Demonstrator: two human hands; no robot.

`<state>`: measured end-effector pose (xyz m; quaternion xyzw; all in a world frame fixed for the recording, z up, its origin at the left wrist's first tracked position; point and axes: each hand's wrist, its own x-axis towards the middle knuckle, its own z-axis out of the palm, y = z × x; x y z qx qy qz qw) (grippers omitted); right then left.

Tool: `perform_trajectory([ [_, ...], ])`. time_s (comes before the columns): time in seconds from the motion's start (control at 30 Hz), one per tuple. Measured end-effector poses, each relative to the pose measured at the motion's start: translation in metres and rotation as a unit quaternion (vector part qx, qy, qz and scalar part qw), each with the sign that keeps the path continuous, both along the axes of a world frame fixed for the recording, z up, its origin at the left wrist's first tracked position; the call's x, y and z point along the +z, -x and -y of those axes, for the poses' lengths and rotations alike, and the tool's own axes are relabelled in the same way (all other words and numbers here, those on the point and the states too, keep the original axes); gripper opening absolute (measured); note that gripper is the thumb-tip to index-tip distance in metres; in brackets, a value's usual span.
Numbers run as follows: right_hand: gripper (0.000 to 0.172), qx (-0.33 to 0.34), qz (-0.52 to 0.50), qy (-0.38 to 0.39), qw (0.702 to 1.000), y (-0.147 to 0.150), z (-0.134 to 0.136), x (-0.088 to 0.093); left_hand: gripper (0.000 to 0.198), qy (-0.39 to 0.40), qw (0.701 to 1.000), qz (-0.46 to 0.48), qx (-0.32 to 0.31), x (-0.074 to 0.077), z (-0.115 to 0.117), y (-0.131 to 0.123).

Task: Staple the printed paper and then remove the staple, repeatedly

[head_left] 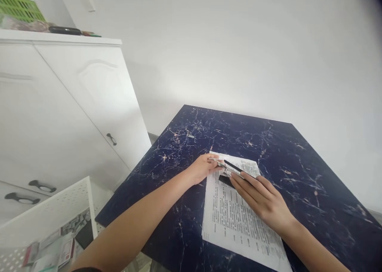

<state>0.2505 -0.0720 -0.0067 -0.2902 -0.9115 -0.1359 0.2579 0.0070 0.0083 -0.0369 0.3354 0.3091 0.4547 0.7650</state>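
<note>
A stack of printed white sheets (235,220) lies on a dark blue marbled table (298,172). At the sheets' top left corner sits a black binder clip (228,173) with metal arms. My left hand (203,168) rests at the corner, its fingers closed on one metal arm of the clip. My right hand (262,198) lies over the upper part of the sheets with fingers stretched forward, pressing on the clip's other black part. Text on the sheets is too small to read.
A small pale object (191,136) lies far left on the table. A white cabinet (59,117) with dark handles stands to the left, a green crate (20,7) on top. A white perforated rack (53,224) with papers is at the lower left.
</note>
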Motion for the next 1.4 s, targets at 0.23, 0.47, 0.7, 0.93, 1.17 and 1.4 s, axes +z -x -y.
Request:
perform_trajectory([
  [0.23,0.058,-0.078,-0.130,0.012,0.988,0.002,-0.002,-0.003,0.026,-0.030,0.993,-0.101,0.050,0.012,0.001,0.006],
  [0.47,0.027,-0.208,-0.328,0.337,0.858,-0.002,-0.012,-0.011,0.036,-0.187,0.955,-0.154,0.174,0.039,0.008,0.011],
  [0.7,0.056,-0.136,-0.307,0.188,0.923,-0.001,-0.009,0.003,0.034,-0.301,0.923,-0.238,0.033,0.049,0.038,-0.015],
  [0.93,0.058,0.027,-0.282,0.070,0.957,0.006,0.007,0.008,0.035,-0.297,0.928,-0.224,-0.033,0.048,0.056,-0.029],
  [1.17,0.032,-0.087,-0.321,0.077,0.940,-0.015,-0.013,0.010,0.035,-0.377,0.867,-0.321,0.049,0.051,0.035,-0.008],
  [1.4,0.022,-0.301,-0.255,0.137,0.909,-0.113,-0.074,-0.017,0.028,-0.390,0.611,-0.664,0.183,0.023,-0.051,0.083],
])
